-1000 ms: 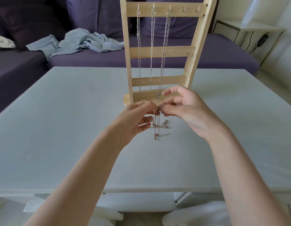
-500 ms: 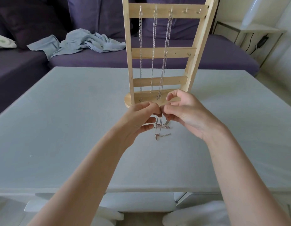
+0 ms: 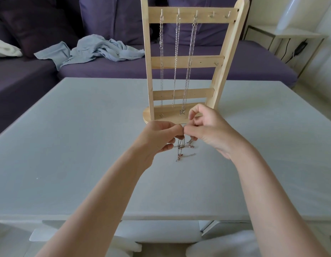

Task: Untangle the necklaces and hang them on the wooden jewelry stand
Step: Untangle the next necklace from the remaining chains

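A pale grey surface [image 3: 68,145] is seen in front of a purple sofa [image 3: 179,71], on which a crumpled light blue cloth [image 3: 94,51] is spread. A white side table [image 3: 290,36] is placed to the right of the sofa. A wooden jewelry stand [image 3: 186,61] is set upright on the far middle of the surface, with a row of small hooks along its top bar. Three chains are hung from the left three hooks: a first necklace [image 3: 161,52], a second necklace [image 3: 176,58] and a third necklace [image 3: 189,62], the last ended by a small pendant just above the stand's base. The two hooks further right are left bare.

Just in front of the base, a tangled necklace [image 3: 185,147] is held above the surface. Its upper part is pinched by the curled fingertips of the left hand [image 3: 161,138] and by those of the right hand [image 3: 207,130], the two hands being brought together until they nearly touch. The loose lower end of the chain is draped downward and rests on the surface below the hands.
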Tool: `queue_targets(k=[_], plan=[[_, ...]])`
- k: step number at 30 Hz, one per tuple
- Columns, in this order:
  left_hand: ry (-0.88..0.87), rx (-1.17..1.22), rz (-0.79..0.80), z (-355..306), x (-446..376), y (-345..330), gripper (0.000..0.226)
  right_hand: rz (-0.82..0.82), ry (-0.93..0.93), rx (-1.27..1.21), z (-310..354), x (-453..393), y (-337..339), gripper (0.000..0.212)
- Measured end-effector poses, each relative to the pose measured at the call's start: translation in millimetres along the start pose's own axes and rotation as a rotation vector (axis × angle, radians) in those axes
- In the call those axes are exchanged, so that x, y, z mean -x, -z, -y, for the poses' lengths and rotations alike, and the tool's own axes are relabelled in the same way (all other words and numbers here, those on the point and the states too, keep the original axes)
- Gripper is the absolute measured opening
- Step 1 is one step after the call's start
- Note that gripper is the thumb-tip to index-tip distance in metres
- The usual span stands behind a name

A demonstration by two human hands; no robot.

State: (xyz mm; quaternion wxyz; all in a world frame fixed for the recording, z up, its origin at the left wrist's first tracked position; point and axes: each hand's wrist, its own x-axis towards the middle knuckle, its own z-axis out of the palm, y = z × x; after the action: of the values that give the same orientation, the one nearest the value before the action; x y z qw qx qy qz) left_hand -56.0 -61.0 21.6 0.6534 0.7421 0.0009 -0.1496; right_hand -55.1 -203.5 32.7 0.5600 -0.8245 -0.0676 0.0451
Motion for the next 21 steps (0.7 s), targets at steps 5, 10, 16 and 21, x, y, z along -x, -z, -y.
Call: queue_targets(k=[5, 10, 16, 21], plan=[[0.032, -0.005, 0.100, -0.5, -1.4, 1.8, 0.010, -0.065, -0.034, -0.101, -1.4, -2.2, -2.8, 0.027], [0.055, 0.090, 0.112, 2.1, -3.3, 1.3, 0.005, -0.021, -0.069, -0.164, -2.7, -3.0, -1.8, 0.025], [0.041, 0.059, 0.043, 3.1, -4.1, 3.6, 0.021, 0.110, -0.094, 0.012, -1.7, -0.7, -0.9, 0.028], [-0.019, -0.235, -0.047, 7.7, -5.1, -0.4, 0.017, 0.194, -0.126, 0.323, -1.9, 3.0, -2.3, 0.030]])
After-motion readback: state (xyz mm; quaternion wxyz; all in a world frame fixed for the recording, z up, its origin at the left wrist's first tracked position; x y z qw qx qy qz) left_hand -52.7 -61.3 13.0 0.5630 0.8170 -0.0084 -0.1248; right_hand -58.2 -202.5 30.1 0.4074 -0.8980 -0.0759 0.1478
